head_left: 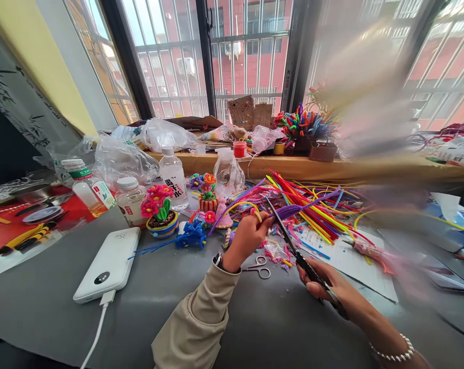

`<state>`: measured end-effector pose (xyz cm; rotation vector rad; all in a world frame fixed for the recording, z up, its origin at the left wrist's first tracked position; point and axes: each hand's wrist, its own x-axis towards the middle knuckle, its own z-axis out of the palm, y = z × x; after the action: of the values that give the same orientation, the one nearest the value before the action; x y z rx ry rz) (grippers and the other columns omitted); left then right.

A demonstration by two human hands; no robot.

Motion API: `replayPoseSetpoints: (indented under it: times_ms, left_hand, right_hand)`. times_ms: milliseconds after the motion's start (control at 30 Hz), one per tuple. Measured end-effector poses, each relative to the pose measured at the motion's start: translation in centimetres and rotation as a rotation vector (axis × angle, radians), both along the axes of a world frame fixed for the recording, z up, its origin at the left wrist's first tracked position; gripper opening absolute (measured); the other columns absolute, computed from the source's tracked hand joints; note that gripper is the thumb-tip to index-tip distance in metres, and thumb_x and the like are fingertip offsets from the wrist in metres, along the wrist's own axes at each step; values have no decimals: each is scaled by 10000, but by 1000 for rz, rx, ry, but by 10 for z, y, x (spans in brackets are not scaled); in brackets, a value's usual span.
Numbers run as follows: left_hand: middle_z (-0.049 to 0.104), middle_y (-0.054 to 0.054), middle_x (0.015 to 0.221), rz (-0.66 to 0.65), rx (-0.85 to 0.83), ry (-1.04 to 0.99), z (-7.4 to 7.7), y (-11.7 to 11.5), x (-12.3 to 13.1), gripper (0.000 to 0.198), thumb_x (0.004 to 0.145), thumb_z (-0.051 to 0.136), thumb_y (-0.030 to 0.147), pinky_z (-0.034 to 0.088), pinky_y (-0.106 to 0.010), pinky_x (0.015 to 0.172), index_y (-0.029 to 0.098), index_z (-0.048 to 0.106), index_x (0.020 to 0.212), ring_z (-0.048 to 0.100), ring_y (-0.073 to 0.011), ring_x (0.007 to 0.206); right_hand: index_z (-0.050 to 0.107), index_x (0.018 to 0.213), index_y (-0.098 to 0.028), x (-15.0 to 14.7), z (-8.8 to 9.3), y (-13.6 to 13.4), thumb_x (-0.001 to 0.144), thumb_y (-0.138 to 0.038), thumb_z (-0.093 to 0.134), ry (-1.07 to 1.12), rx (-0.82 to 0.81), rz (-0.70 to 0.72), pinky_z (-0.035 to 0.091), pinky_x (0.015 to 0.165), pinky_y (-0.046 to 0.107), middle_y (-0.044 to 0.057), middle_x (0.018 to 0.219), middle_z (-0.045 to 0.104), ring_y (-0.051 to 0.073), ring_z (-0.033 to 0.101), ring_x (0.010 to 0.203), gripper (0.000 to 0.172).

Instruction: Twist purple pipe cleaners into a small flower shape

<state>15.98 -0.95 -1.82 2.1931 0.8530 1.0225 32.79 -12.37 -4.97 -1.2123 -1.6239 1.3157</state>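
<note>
My left hand [248,234] pinches a bundle of purple pipe cleaners [291,211] that points to the right, its far end thinning to a single stem. A yellow loop, perhaps a ring, shows near its fingers. In my right hand [337,284] is a long pair of scissors [292,247] with dark handles, fingers wrapped round them. Their blades cross the purple bundle just beside my left fingertips; whether they touch it I cannot tell. Below lie small silver scissors [260,267] and coloured snippets [280,251]. Behind spreads a heap of loose pipe cleaners [312,205].
Left of my hands stand a pink flower pot [162,220], blue pipe-cleaner work [191,234], bottles [173,179] and a white power bank [109,264] with a cable. A glue gun [370,253] lies on paper [378,282] at right. A pale smear blurs the right side.
</note>
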Motion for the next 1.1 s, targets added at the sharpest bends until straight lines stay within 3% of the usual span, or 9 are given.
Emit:
replayPoseSetpoints:
  times_ms: [333,600,933,1100]
  left_hand:
    - [456,32,528,24,-63,-19,-5,-2,6,299,838,271,369,286,-221,487,184,395,639,430,-91,482]
    - [404,34,526,140,55,24,-2,-8,9,270,844,284,318,244,-230,486,191,350,614,369,-98,482]
    - [419,20,536,130,43,-9,-1,-7,9,265,836,298,304,247,-238,491,192,368,607,372,-105,489]
    - [395,29,518,92,29,6,-1,-7,8,278,835,297,319,246,-235,485,189,351,595,360,-98,480]
  right_hand:
    - [398,659,-176,-4,-3,2,634,-563,535,3,22,-43,249,466,218,-41,578,356,85,311,521,411]
    - [411,656,-176,-10,-8,3,638,-574,521,15,34,-37,330,459,229,-35,533,421,93,399,473,413]
    - [373,645,-182,-14,-9,2,641,-537,550,55,-36,-45,301,434,213,-50,532,379,77,362,465,397]
    - [385,716,-180,-13,-8,-1,661,-596,485,80,35,-35,287,468,216,-39,604,350,84,324,526,431]
